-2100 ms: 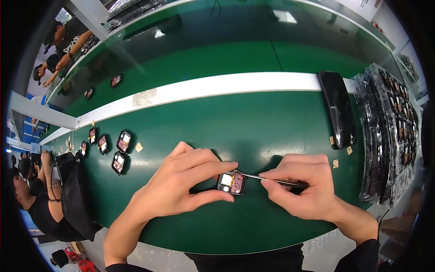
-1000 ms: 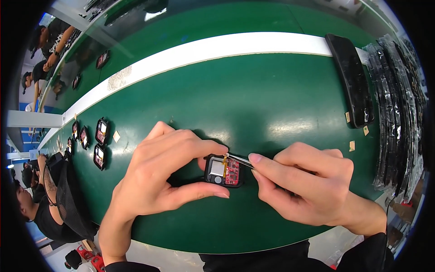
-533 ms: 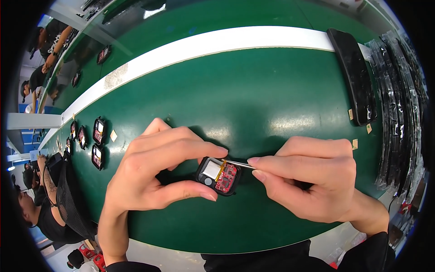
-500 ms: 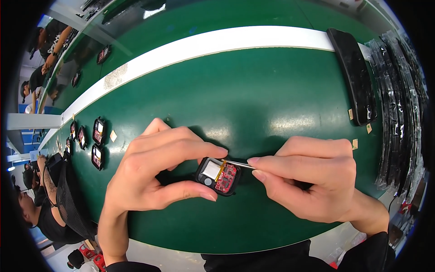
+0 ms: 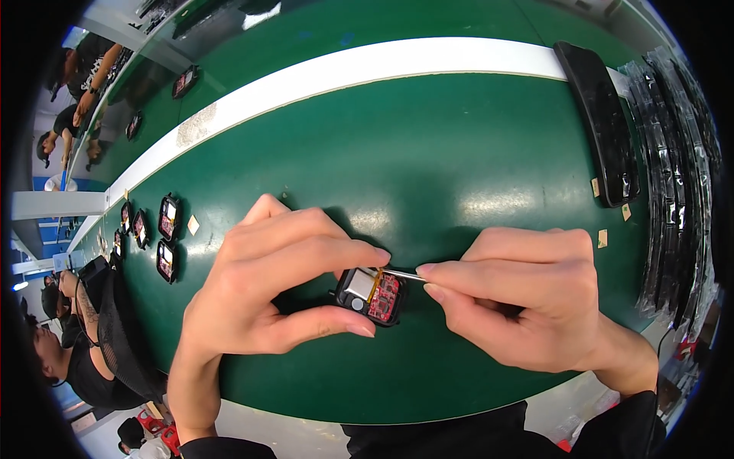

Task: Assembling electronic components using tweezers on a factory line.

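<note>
So I've got my left hand (image 5: 267, 291) wrapped around this little square black gadget (image 5: 370, 293), thumb under it and index finger over the top, pinching it just above the green belt (image 5: 428, 161). Its back is open toward me: a red circuit board on the right side, a silvery flat cell on the left, and a thin orange strip between them.

My right hand (image 5: 527, 302) is pinched shut on skinny metal tweezers (image 5: 404, 275), thumb and index clamped tight near the tip end. The tip sits right at the gadget's upper right edge, by the orange strip; can't tell if it's actually gripping anything there.

Off to my left, a few more of the same black units (image 5: 164, 229) lie on the belt. To my right there's a long black tray (image 5: 604, 130) and a stack of clear bagged parts (image 5: 680, 176).
</note>
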The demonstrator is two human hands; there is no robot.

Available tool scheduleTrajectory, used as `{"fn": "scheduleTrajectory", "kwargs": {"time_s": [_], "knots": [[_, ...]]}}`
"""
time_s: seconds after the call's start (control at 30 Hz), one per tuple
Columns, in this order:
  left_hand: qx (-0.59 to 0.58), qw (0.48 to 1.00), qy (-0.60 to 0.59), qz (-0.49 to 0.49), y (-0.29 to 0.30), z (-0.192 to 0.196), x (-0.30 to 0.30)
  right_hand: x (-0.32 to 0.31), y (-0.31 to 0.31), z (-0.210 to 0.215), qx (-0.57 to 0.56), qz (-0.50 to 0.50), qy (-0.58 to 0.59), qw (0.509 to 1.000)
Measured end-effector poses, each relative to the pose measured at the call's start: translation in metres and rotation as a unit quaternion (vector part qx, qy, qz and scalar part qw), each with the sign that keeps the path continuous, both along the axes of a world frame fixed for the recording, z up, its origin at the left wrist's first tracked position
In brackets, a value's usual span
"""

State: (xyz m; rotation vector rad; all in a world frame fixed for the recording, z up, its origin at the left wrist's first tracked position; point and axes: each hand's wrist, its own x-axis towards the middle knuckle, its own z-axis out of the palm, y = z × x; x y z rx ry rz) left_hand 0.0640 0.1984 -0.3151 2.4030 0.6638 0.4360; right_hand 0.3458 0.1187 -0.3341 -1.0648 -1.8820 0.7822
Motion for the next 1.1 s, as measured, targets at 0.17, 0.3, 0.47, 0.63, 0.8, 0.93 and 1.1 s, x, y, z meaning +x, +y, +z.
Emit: {"fn": "scheduleTrajectory", "kwargs": {"time_s": [0.17, 0.3, 0.47, 0.63, 0.8, 0.93, 1.1], "knots": [[0.036, 0.999, 0.004, -0.007, -0.002, 0.001, 0.0, -0.002, -0.002, 0.0, -0.002, -0.005, 0.012, 1.0], [0.03, 1.0, -0.001, -0.002, -0.003, -0.001, 0.003, 0.001, -0.002, -0.003, 0.015, 0.001, 0.01, 1.0], [0.018, 1.0, -0.015, 0.009, -0.003, 0.004, 0.003, -0.001, -0.004, 0.007, 0.0, -0.012, 0.008, 1.0], [-0.031, 0.999, 0.002, 0.044, -0.004, 0.013, 0.004, -0.003, -0.001, 0.015, 0.008, -0.038, 0.002, 0.999], [0.007, 0.998, -0.061, 0.015, -0.007, -0.002, 0.001, -0.011, -0.002, 0.01, -0.023, -0.048, 0.017, 0.998], [-0.032, 0.998, -0.045, 0.015, -0.014, 0.002, -0.002, -0.021, -0.01, 0.015, 0.023, -0.029, -0.065, 0.997], [-0.093, 0.995, -0.027, -0.002, -0.012, 0.012, 0.002, -0.032, -0.015, 0.012, 0.029, -0.062, -0.127, 0.99]]}}
